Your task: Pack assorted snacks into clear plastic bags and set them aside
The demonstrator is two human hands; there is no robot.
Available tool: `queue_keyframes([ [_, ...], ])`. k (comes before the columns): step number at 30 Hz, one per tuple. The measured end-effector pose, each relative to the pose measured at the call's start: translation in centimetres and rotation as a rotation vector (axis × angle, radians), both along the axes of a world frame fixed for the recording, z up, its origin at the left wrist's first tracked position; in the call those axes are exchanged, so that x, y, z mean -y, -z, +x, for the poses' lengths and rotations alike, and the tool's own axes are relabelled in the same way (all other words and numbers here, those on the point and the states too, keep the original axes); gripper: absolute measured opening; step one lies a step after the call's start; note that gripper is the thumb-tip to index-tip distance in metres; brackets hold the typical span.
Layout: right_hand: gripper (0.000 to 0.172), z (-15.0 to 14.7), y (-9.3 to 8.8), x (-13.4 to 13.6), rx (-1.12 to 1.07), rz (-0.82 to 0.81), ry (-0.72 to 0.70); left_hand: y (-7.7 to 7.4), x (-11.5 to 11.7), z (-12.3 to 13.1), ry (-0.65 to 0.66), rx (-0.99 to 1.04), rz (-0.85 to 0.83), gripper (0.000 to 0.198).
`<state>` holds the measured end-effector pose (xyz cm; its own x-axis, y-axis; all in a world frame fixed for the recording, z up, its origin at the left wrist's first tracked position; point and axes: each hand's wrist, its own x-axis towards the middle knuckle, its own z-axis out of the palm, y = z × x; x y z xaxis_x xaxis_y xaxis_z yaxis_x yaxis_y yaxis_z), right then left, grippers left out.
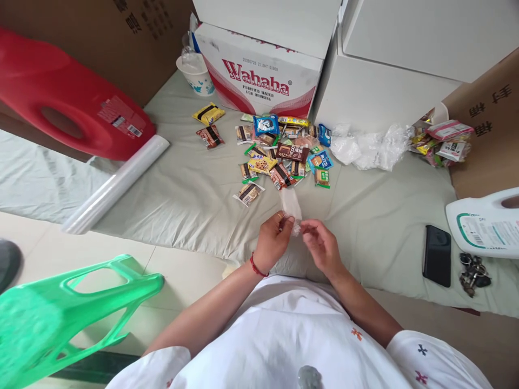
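Note:
A small clear plastic bag (291, 203) lies stretched away from me at the front of the snack pile. My left hand (274, 240), with a red string bracelet at its wrist, pinches the near end of this bag between thumb and fingers. Just to the right, my right hand (322, 247) has its fingers apart and curved, the fingertips close beside the gathered plastic. Beyond both hands, several small wrapped snacks (292, 153) are heaped on the pale green cloth (203, 202). Two more packets, one yellow (208, 114) and one brown-red (210, 137), lie to the left of the heap.
Behind stand a Wahaha carton (263, 75) and a paper cup (195, 74). Crumpled clear bags (373, 148) and more snacks (446, 141) are at right, a phone (437, 256) and keys (473, 274) nearer. At left are a plastic roll (117, 183), red jug (68, 97) and green stool (36, 324).

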<state>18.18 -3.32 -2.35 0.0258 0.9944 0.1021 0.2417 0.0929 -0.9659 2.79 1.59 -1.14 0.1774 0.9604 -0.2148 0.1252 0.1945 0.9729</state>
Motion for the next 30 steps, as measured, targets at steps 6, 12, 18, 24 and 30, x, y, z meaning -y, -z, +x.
queue_keyframes([
  [6, 0.031, -0.9, -0.1, -1.4, -0.151, -0.195, 0.045, 0.7, 1.0, -0.2, -0.003, -0.183, 0.228, 0.019],
  [12, 0.033, -0.3, 0.1, -2.0, -0.499, -0.342, 0.081, 2.3, 0.5, -1.7, -0.092, 0.159, -0.042, 0.040],
  [18, 0.039, -0.2, -0.4, -1.5, -0.533, -0.419, 0.066, 1.8, 1.2, -1.9, -0.046, -0.009, 0.096, 0.029],
  [24, 0.038, -1.0, -0.4, -2.1, -0.510, -0.371, 0.101, 1.6, 1.3, -1.3, -0.021, 0.176, 0.033, 0.037],
  [30, 0.045, 1.1, -0.3, -1.9, -0.502, -0.456, 0.180, 2.4, 0.3, -2.6, -0.250, 0.301, -0.052, 0.037],
])
